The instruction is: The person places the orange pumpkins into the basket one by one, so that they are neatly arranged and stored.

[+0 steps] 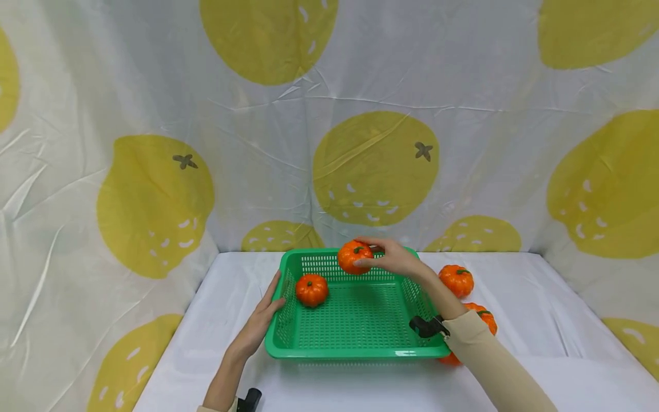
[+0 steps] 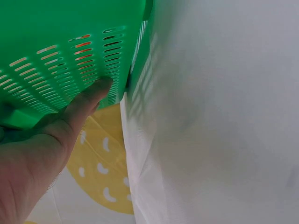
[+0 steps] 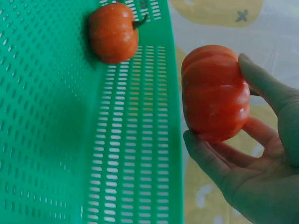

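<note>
A green perforated basket (image 1: 288,343) sits on the white table. One small orange pumpkin (image 1: 311,289) lies inside it at the left (image 3: 113,32). My right hand (image 1: 393,257) holds a second pumpkin (image 1: 354,256) above the basket's far rim, fingers and thumb curled round it (image 3: 216,99). My left hand (image 1: 264,317) rests flat against the basket's left outer wall, fingers straight (image 2: 88,100). Two more pumpkins (image 1: 456,280) (image 1: 484,317) lie on the table right of the basket, and part of another (image 1: 450,359) shows under my right forearm.
A cloth backdrop with yellow fruit print (image 1: 376,166) walls the table on three sides. White tabletop (image 1: 546,320) stretches right of the pumpkins and left of the basket (image 1: 226,297).
</note>
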Tool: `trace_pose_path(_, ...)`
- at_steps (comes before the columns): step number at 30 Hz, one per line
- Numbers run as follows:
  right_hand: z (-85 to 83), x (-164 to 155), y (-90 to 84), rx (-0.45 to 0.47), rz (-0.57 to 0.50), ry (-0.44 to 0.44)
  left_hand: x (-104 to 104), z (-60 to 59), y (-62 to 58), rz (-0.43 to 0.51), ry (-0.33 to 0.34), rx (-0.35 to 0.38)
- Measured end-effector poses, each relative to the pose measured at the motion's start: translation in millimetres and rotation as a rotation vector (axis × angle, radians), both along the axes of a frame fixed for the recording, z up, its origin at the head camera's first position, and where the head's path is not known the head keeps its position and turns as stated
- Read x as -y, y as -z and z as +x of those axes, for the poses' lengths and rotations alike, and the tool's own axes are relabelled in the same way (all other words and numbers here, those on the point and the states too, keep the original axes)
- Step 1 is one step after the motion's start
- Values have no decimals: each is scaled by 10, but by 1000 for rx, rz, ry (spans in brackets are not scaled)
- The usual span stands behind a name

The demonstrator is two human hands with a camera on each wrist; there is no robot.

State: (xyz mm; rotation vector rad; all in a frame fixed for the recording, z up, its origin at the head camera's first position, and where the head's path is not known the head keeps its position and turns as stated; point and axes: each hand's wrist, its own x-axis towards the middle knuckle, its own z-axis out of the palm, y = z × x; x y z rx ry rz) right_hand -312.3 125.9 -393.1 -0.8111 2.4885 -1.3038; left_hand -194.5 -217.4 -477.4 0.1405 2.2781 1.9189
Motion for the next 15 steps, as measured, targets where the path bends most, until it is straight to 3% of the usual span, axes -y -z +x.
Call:
trace_pose_path(6,-53,179,131,6,-20,-120,-1,6,2,8,-3,-1)
trace_pose_path(15,-50,300,279,57,38,-115,8,4,5,-8,1,-6)
